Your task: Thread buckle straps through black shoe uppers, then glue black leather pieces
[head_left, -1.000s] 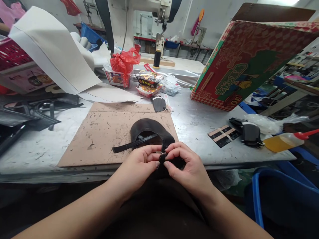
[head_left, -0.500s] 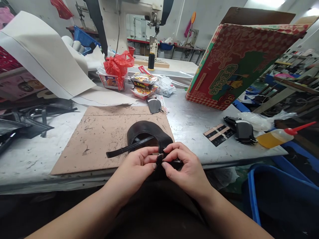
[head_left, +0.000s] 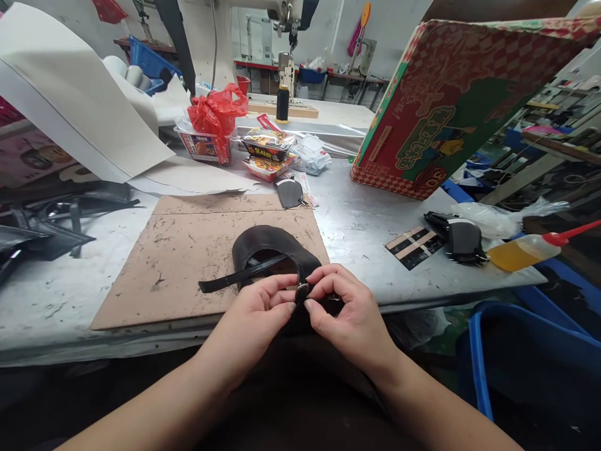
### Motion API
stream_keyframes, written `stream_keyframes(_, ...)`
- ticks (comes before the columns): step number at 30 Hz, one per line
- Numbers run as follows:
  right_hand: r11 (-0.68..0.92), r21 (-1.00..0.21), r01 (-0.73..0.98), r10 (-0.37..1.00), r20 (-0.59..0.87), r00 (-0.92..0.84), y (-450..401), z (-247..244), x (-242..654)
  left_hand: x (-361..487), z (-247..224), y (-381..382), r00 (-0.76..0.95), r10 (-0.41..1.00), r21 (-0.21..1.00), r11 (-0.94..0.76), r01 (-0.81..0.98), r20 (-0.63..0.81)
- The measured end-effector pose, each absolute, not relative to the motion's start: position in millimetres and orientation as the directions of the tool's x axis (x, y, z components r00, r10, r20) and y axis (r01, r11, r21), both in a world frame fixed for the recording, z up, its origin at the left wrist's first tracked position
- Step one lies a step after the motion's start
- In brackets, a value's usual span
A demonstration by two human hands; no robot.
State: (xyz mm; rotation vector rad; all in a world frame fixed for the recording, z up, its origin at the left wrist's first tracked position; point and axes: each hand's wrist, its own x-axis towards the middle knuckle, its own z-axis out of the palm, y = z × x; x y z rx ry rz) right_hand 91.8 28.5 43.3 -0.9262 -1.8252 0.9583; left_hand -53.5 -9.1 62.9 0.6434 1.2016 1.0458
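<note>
A black leather shoe upper (head_left: 277,241), curved into an open loop, rests at the front right of a brown cardboard sheet (head_left: 197,250). A narrow black strap (head_left: 239,274) runs across its opening and sticks out to the left. Close to the table's front edge, a small metal buckle (head_left: 302,290) sits on a strap between my hands. My left hand (head_left: 265,307) pinches the buckle strap from the left. On the other side, my right hand (head_left: 340,300) has its thumb and fingers closed on the same strap by the buckle. The fingertips partly hide the strap.
A tall printed carton (head_left: 441,119) stands at the back right. Food packs (head_left: 267,150), a thread spool (head_left: 282,105) and a sewing machine are behind. To the right lie black leather pieces (head_left: 462,241) and a glue bottle (head_left: 521,254); a blue bin (head_left: 476,363) stands below.
The view has shifted slightly. Both hands stay at the buckle, which has turned a little and shows more of its frame; the grip looks the same.
</note>
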Motion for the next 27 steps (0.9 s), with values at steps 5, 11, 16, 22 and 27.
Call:
stream_keyframes(5,0.427,-0.881,0.206,0.871,0.339,-0.355,28.6,41.3,91.0,-53.8,61.3,-7.0,0.02,0.905,0.87,0.414,-0.268,-0.425)
stream_keyframes(11,0.408,-0.889,0.209,0.882,0.323,-0.343,27.8,41.7,91.5,-54.8,58.6,-10.2,-0.01,0.905,0.871,0.407,-0.275,-0.426)
stream_keyframes(16,0.386,-0.896,0.219,0.894,0.305,-0.327,27.0,41.2,90.7,-53.9,56.7,-11.5,-0.02,0.911,0.879,0.391,-0.274,-0.411)
stream_keyframes(22,0.392,-0.893,0.222,0.894,0.314,-0.319,26.6,40.4,89.0,-55.0,57.3,-10.3,-0.02,0.918,0.886,0.377,-0.269,-0.396)
stream_keyframes(27,0.407,-0.882,0.238,0.89,0.323,-0.322,27.1,39.8,87.9,-55.4,58.5,-12.6,-0.036,0.911,0.884,0.388,-0.261,-0.411)
